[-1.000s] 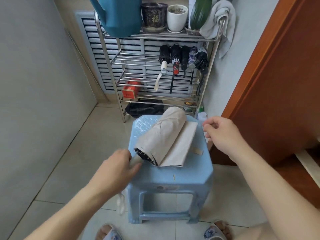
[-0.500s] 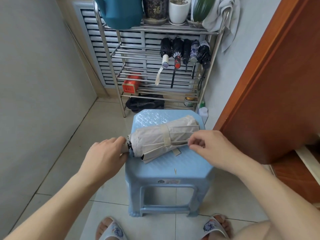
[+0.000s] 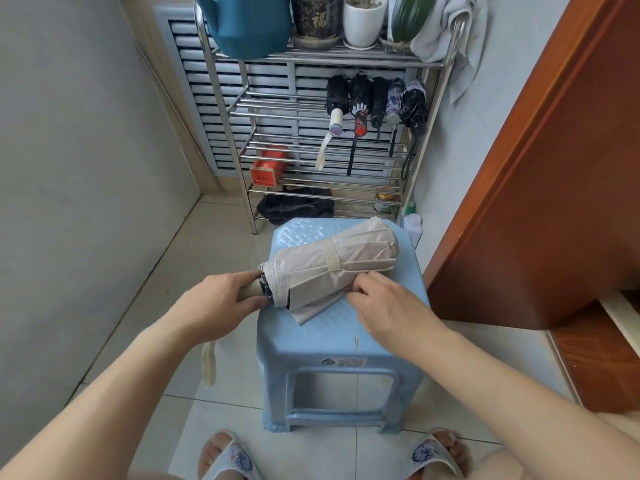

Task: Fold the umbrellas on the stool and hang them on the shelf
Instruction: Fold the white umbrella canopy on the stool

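Two slippered feet (image 3: 228,457) at bottom edge, on tiled floor (image 3: 221,244). Just past them a light blue plastic stool (image 3: 341,344) with a small label on its front rim. Both bare forearms reach in over it. Left hand (image 3: 221,299) wraps fingers round the beige umbrella's handle at the stool's left edge, gripping it; a pale wrist strap (image 3: 208,363) dangles below that hand, off the side of the stool. Right hand (image 3: 384,306) sits on the near side of the canopy, fingers curled and pinching the folded fabric near its middle. Beige umbrella (image 3: 332,268) lies across the stool top, handle end left, tip end right and angled slightly away; its closure band is wrapped round the middle, one flap of fabric hangs loose at the near side onto the seat. Behind the stool stands a metal wire shelf (image 3: 221,109) against a louvred vent (image 3: 194,98). Bottom tier: dark bag (image 3: 298,206), small tin (image 3: 384,201). Next tier up: red box (image 3: 268,166). A row of five folded dark umbrellas (image 3: 375,102) hangs handle-down from the upper right of the shelf, straps dangling. Top tier: teal watering can (image 3: 249,22), dark patterned pot (image 3: 317,19), white pot (image 3: 363,19), green item partly cut off, grey towel (image 3: 446,32) draped over the right corner post. White bottle (image 3: 412,225) on floor beside shelf's right leg. Brown wooden door (image 3: 554,168) at right, plain wall left.
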`<state>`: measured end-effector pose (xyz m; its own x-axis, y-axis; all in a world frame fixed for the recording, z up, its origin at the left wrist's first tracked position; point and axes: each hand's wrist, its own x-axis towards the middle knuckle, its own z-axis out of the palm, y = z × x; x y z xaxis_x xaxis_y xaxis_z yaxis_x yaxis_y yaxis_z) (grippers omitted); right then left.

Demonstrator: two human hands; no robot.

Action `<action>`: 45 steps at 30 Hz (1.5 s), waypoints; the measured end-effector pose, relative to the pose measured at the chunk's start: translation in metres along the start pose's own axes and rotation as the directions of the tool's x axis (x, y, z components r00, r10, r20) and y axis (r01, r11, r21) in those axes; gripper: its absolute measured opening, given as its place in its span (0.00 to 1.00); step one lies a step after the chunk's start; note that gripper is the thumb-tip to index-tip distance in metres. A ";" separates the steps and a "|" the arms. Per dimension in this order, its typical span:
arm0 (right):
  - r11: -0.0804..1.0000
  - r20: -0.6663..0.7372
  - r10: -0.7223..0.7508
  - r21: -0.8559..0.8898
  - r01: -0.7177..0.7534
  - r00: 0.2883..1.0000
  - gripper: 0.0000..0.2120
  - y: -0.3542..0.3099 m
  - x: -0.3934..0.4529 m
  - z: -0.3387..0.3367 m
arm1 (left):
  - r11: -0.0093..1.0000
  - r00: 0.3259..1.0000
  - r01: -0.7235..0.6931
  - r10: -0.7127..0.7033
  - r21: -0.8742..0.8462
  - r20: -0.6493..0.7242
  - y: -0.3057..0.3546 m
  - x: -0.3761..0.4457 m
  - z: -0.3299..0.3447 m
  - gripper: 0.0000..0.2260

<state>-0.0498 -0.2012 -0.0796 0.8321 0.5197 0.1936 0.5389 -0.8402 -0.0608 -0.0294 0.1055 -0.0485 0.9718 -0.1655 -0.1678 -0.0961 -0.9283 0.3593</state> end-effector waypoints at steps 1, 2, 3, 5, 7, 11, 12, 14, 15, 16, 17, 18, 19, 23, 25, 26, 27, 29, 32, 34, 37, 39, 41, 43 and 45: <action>0.999 -0.010 0.000 0.044 0.000 1.000 0.08 -0.003 -0.001 -0.003 | 1.000 1.000 0.004 -0.004 0.007 -0.014 0.001 0.000 0.000 0.21; 0.996 -0.024 0.001 0.093 0.001 1.000 0.13 -0.006 -0.002 -0.004 | 1.000 0.999 0.006 -0.005 0.026 -0.037 0.002 0.000 0.000 0.21; 0.990 -0.027 0.011 0.139 -0.007 1.000 0.18 -0.009 -0.004 -0.007 | 0.999 0.997 0.002 0.001 0.048 -0.075 0.003 0.000 0.001 0.21; 0.983 -0.010 0.003 0.183 -0.001 1.000 0.19 -0.013 -0.008 -0.008 | 0.994 0.978 -0.021 0.041 0.103 -0.204 0.005 -0.003 0.003 0.18; 0.981 -0.014 -0.014 0.195 0.016 1.000 0.17 -0.018 -0.011 -0.006 | 0.986 0.941 -0.072 0.117 0.151 -0.319 0.005 -0.006 0.005 0.14; 0.974 0.038 0.009 0.225 -0.018 0.999 0.18 -0.025 -0.015 -0.003 | 0.991 0.955 -0.133 0.119 -0.033 -0.272 0.010 -0.012 0.012 0.12; 0.976 0.067 0.031 0.215 -0.045 0.997 0.20 -0.027 -0.015 -0.004 | 0.985 0.976 -0.122 0.097 -0.120 -0.192 0.012 -0.013 0.012 0.12; 0.983 0.085 0.029 0.180 -0.044 0.996 0.21 -0.027 -0.017 -0.006 | 0.979 0.991 -0.096 0.078 -0.179 -0.108 0.015 -0.012 0.010 0.14; 0.985 0.063 0.004 0.173 -0.015 0.998 0.19 -0.028 -0.018 -0.007 | 0.985 0.992 -0.082 0.066 -0.153 -0.109 0.016 -0.011 0.008 0.15; 0.985 0.032 -0.032 0.168 0.026 0.999 0.18 -0.028 -0.020 -0.008 | 0.991 0.992 -0.056 0.042 -0.119 -0.119 0.015 -0.010 0.006 0.15; 0.983 0.019 -0.064 0.171 0.059 0.998 0.17 -0.028 -0.021 -0.010 | 0.995 0.992 -0.025 0.013 -0.093 -0.127 0.014 -0.008 0.004 0.16; 0.979 0.013 -0.092 0.183 0.088 0.996 0.17 -0.027 -0.023 -0.010 | 0.997 0.991 0.000 -0.011 -0.083 -0.131 0.012 -0.006 0.003 0.17; 0.974 0.017 -0.117 0.197 0.111 0.993 0.16 -0.026 -0.025 -0.010 | 0.997 0.989 0.017 -0.028 -0.082 -0.145 0.010 -0.005 0.002 0.17; 0.961 -0.031 -0.164 0.220 0.166 0.986 0.21 -0.016 -0.034 -0.002 | 1.000 0.950 -0.006 0.013 0.021 -0.311 -0.004 -0.002 -0.001 0.17; 0.953 -0.062 -0.167 0.244 0.177 0.984 0.19 -0.016 -0.038 0.002 | 0.988 0.910 -0.095 0.135 0.119 -0.393 -0.010 0.000 0.003 0.17; 0.949 -0.089 -0.170 0.252 0.187 0.981 0.18 -0.017 -0.039 0.004 | 0.976 0.893 -0.133 0.193 0.171 -0.407 -0.012 0.001 0.007 0.17; 0.946 -0.113 -0.175 0.255 0.198 0.978 0.15 -0.019 -0.040 0.003 | 0.964 0.880 -0.155 0.234 0.216 -0.413 -0.013 0.001 0.008 0.17; 0.940 -0.149 -0.202 0.248 0.235 0.968 0.09 -0.023 -0.043 0.004 | 0.951 0.867 -0.152 0.259 0.268 -0.425 -0.015 0.001 0.010 0.16; 0.941 -0.227 -0.248 0.175 0.290 0.942 0.04 -0.033 -0.048 0.010 | 0.954 0.898 -0.118 0.222 0.276 -0.381 -0.012 -0.003 0.015 0.14; 0.941 -0.288 -0.278 0.111 0.320 0.916 0.08 -0.040 -0.052 0.013 | 0.966 0.968 -0.079 0.133 0.245 -0.213 0.001 -0.012 0.016 0.22; 0.938 -0.341 -0.292 0.082 0.338 0.894 0.08 -0.042 -0.055 0.014 | 0.956 0.995 -0.101 0.102 0.275 0.011 0.016 -0.028 0.015 0.28; 0.943 -0.372 -0.261 0.099 0.317 0.891 0.08 -0.041 -0.053 0.010 | 0.937 0.987 -0.158 0.150 0.312 0.050 0.019 -0.035 0.011 0.20; 0.956 -0.430 -0.210 0.099 0.278 0.878 0.09 -0.038 -0.049 0.000 | 0.940 0.985 -0.170 0.174 0.294 0.013 0.019 -0.034 0.007 0.15; 0.963 -0.484 -0.169 0.103 0.248 0.858 0.09 -0.033 -0.043 -0.011 | 0.944 0.971 -0.169 0.209 0.283 -0.119 0.015 -0.029 0.006 0.13; 0.960 -0.490 -0.163 0.120 0.251 0.856 0.08 -0.026 -0.036 -0.019 | 0.933 0.926 -0.176 0.265 0.314 -0.268 0.006 -0.021 0.008 0.12</action>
<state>-0.0964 -0.2007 -0.0664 0.5607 0.5059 0.6555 0.7423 -0.6578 -0.1273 -0.0518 0.1005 -0.0505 0.9323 -0.3104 0.1856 -0.3286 -0.9413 0.0768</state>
